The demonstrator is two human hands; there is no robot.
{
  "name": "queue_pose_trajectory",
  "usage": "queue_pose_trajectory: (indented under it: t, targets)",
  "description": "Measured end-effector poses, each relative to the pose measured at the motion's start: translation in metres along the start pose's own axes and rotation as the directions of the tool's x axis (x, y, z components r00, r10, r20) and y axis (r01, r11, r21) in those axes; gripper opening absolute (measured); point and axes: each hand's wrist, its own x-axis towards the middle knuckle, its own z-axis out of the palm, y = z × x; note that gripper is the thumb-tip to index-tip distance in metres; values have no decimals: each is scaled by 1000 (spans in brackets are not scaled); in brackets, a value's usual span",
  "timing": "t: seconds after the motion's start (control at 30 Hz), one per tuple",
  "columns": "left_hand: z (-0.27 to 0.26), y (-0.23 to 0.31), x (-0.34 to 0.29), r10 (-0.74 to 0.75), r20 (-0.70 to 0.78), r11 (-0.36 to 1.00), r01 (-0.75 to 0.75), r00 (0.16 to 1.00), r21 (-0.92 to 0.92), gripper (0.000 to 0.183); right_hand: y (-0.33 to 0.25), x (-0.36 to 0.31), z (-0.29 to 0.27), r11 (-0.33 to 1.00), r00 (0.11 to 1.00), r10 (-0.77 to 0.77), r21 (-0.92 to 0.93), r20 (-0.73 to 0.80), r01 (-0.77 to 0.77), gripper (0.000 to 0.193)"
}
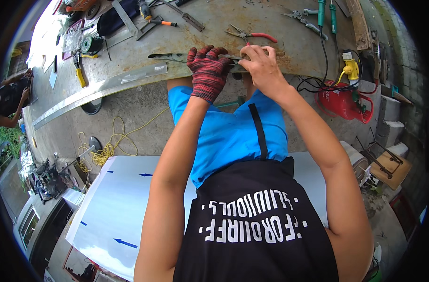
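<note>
While left hand (208, 70) and right hand (262, 68) grasp one dark strip (166, 56), one pair of red-handled pliers (262, 35), two green-handled tools (321, 14)

The gloved left hand (208, 70) hides the middle of a dark strip (169, 56); right of that glove, the bare right hand (262, 68) obscures the strip's end. Far left of the glove, the rim crops a person (11, 97).

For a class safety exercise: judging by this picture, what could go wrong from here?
The right hand is bare beside the thin dark strip, so a sharp edge might nick it; the left hand wears a glove. The red-handled pliers lie close beyond the right fingers and could be knocked. The loose yellow cord on the floor might trip someone.
</note>
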Motion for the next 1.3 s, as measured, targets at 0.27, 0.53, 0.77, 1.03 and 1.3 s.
queue_pose_trajectory:
  t: [0.27, 0.53, 0.77, 1.03, 1.3]
  targets:
    - [2, -1, 0, 4, -38, 1000, -4, 999, -3, 16, -6, -2, -37, 971, 973, 159, 204, -168, -123, 23]
    - [2, -2, -1, 29, -46, 999, -30, 999, -21, 17, 24, -26, -58, 929, 942, 296, 278, -155, -246, 19]
    - [1, -2, 1, 27, -37, 999, -28, 999, -17, 19, 8, -17, -24, 969, 988, 151, 201, -34, -141, 20]
    - [0, -1, 1, 19, -29, 1000, -19, 999, -1, 18, 7, -10, -13, 999, 999, 32, -3, 22, -32, 25]
    - [4, -4, -2, 8, -33, 1000, -9, 999, -14, 17, 11, 1, -5, 997, 995, 9, 69, 99, -16, 21]
